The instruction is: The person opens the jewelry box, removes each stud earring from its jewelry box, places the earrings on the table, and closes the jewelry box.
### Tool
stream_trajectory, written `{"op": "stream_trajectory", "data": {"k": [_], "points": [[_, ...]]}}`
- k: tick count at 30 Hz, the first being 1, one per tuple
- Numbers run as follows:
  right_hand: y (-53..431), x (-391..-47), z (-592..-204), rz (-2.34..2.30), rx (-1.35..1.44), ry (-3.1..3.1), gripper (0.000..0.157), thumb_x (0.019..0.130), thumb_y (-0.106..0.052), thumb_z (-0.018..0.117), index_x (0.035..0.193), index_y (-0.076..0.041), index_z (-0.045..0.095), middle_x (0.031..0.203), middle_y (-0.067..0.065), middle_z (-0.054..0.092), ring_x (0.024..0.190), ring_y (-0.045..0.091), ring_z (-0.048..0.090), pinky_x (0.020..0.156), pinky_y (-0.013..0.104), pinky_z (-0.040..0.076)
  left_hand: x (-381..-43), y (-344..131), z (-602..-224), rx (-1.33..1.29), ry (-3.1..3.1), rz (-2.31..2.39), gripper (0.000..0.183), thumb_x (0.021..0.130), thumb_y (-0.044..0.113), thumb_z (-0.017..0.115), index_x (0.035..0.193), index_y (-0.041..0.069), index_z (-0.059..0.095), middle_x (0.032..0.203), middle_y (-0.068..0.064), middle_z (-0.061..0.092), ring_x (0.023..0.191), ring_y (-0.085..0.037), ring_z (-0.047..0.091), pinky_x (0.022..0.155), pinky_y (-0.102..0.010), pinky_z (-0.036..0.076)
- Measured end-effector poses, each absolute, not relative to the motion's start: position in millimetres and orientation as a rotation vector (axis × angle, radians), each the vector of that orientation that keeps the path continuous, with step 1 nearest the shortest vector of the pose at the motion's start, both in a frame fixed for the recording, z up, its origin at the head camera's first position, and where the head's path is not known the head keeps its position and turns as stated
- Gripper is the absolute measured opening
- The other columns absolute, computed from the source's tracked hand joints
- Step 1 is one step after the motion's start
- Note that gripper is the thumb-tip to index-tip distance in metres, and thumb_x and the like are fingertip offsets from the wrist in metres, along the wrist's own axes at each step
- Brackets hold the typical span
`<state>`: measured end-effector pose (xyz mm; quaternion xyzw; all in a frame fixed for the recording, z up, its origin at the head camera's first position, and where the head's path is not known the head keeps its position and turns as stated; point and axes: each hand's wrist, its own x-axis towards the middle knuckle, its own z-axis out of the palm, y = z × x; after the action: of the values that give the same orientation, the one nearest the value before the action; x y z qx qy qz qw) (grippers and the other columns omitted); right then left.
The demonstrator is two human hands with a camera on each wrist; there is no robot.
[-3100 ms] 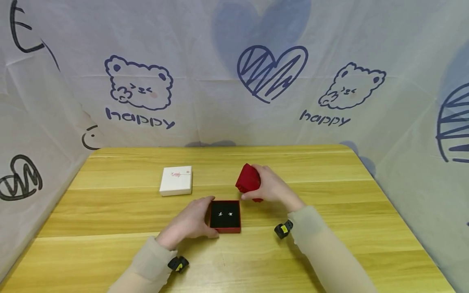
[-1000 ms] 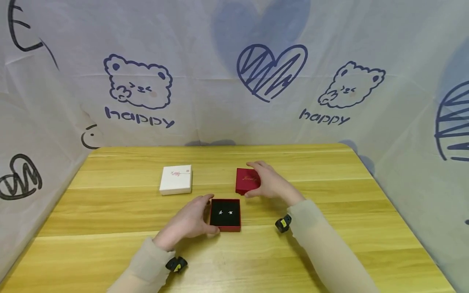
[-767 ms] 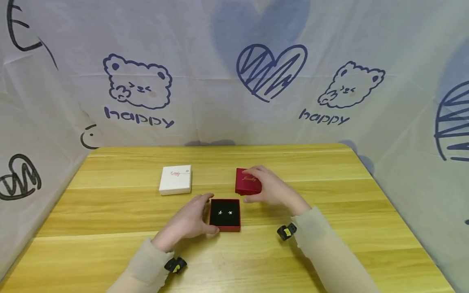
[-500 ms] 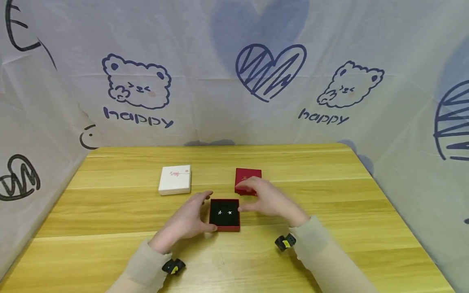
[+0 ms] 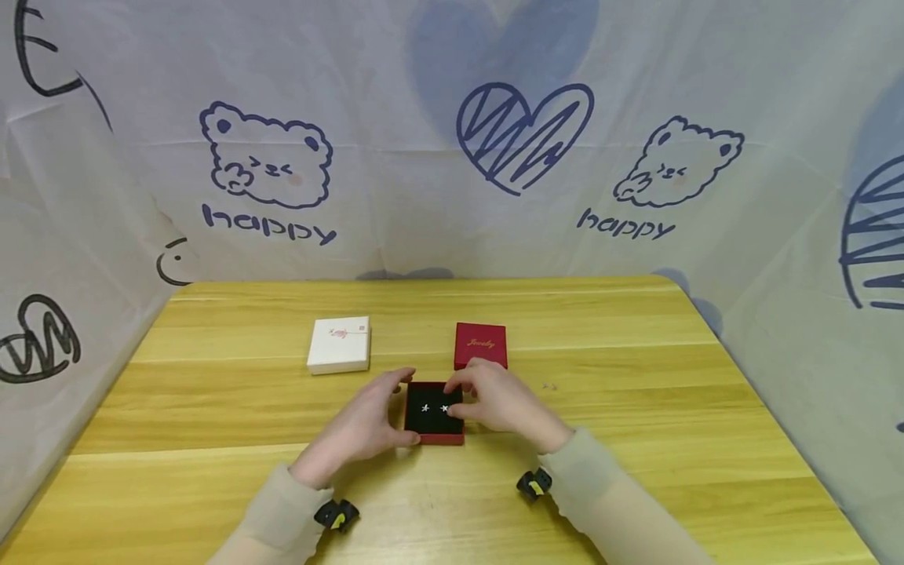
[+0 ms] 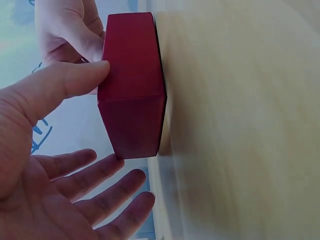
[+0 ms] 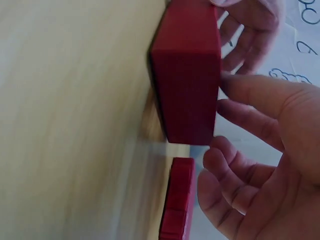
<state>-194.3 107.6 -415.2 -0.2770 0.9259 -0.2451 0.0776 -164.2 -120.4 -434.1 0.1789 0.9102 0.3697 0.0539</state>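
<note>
An uncovered red jewelry box (image 5: 434, 439) with a black insert stands on the table in the head view. Two small silver star-shaped earrings, a left earring (image 5: 425, 408) and a right earring (image 5: 444, 408), sit in the insert. My left hand (image 5: 356, 420) holds the box at its left side, thumb at the front corner and fingers towards the back. Over the box's right edge is my right hand (image 5: 497, 396), its thumb tip beside the right earring and its index finger apart from the thumb. Behind it lies the red lid (image 5: 482, 344) lettered "Jewelry".
A white box (image 5: 339, 345) with a small pink print lies at the back left of the wooden table (image 5: 212, 408). Two tiny silver pieces (image 5: 549, 386) lie to the right of the right hand. A printed cloth (image 5: 395, 188) hangs behind the table.
My right hand has laid the tilted red lid flat behind the box and let go. It has then come forward and left over the right earring. The left hand has stayed at the box.
</note>
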Motion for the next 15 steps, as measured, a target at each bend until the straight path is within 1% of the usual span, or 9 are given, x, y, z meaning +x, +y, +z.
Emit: {"op": "stream_trajectory", "data": {"k": [5, 9, 15], "points": [[101.5, -193.3, -417.6, -0.655, -0.785, 2.816, 0.022, 0.085, -0.025, 0.079, 0.104, -0.016, 0.076, 0.092, 0.000, 0.057, 0.078, 0.015, 0.048, 0.067, 0.030, 0.045, -163.3, -119.3, -433.0, 0.519, 2.761, 1.116, 0.090, 0.070, 0.016, 0.089, 0.145, 0.001, 0.042, 0.139, -0.015, 0.051, 0.119, -0.032, 0.054, 0.100, -0.051, 0.043], [99.3, -192.4, -418.1, -0.619, -0.767, 2.838, 0.020, 0.084, -0.026, 0.079, 0.102, -0.017, 0.076, 0.088, -0.002, 0.055, 0.077, 0.014, 0.048, 0.065, 0.029, 0.043, -162.8, -118.4, -432.8, 0.492, 2.749, 1.131, 0.091, 0.070, 0.015, 0.089, 0.146, 0.001, 0.041, 0.140, -0.014, 0.051, 0.119, -0.033, 0.054, 0.100, -0.051, 0.043], [97.0, -192.5, -421.7, -0.594, -0.730, 2.856, 0.017, 0.084, -0.027, 0.079, 0.098, -0.018, 0.077, 0.088, -0.003, 0.055, 0.074, 0.013, 0.048, 0.063, 0.027, 0.043, -162.9, -116.9, -432.6, 0.457, 2.741, 1.146, 0.092, 0.070, 0.015, 0.090, 0.146, 0.002, 0.041, 0.139, -0.013, 0.053, 0.119, -0.032, 0.054, 0.099, -0.051, 0.044]]}}
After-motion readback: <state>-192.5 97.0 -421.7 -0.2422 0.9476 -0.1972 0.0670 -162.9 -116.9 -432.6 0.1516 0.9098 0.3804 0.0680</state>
